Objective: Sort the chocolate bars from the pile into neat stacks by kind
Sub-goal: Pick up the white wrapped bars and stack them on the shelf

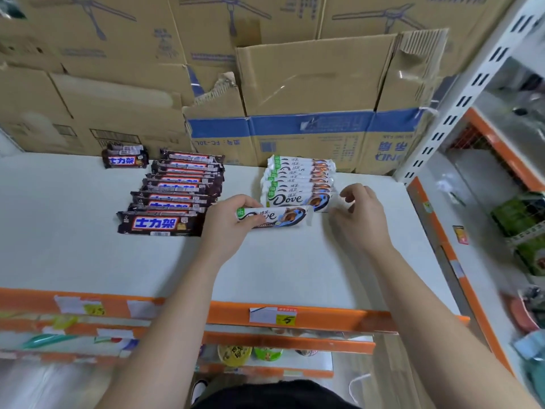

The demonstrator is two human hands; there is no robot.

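On the white shelf top (73, 255), a row of several brown Snickers bars (180, 187) runs front to back at the left. A row of several white Dove bars (298, 180) lies to its right. My left hand (227, 222) grips one white Dove bar (280, 216) by its left end, just in front of the Dove row. My right hand (358, 214) hovers at the right end of the Dove row with fingers curled; I cannot tell whether it touches a wrapper. A small stack of short Snickers bars (125, 157) sits at the back left.
Cardboard boxes (309, 98) line the back of the shelf. An orange price rail (295, 315) marks the front edge. A white perforated upright (460, 93) and side shelves with goods (522, 219) stand at the right. Cup noodles (236, 354) sit on a lower shelf.
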